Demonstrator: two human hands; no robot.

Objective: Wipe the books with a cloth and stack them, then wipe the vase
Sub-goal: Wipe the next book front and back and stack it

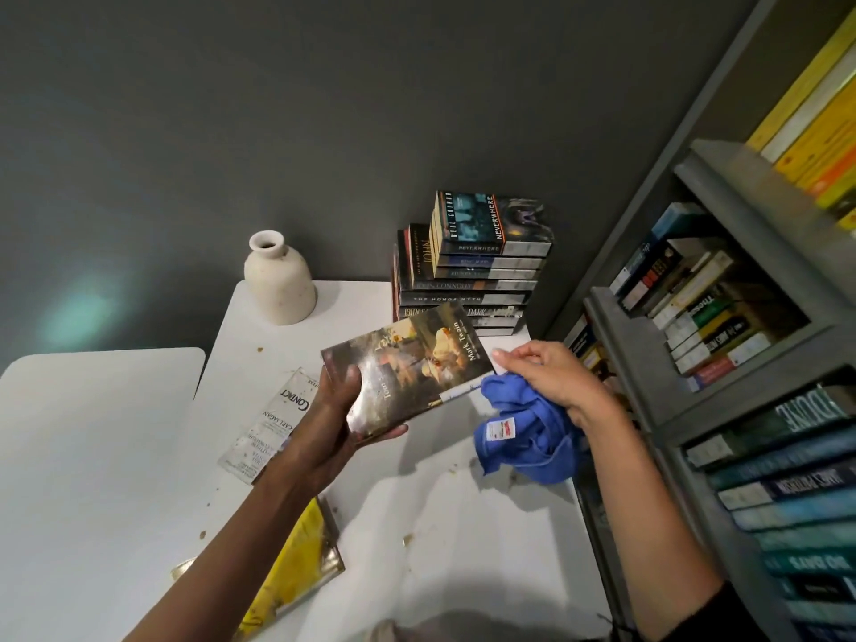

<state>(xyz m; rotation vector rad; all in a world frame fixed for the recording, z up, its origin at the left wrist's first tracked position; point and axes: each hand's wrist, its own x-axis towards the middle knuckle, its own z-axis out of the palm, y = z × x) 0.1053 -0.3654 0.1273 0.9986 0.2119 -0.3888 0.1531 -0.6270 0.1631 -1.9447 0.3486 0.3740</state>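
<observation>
My left hand [336,410] clasped the dark glossy paperback [417,363] at one end; my right hand [551,373] clutched the crumpled blue cloth [528,437]. Risk: wiping beyond my fingers could lever it loose.

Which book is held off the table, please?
The Mark Twain book, gripped by the left hand; the Contact book and yellow book lie on the table.

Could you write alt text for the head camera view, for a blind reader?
A person's left hand holds a paperback over a white table while the right hand grips a blue cloth. Behind stand a book stack and a pale vase.
</observation>
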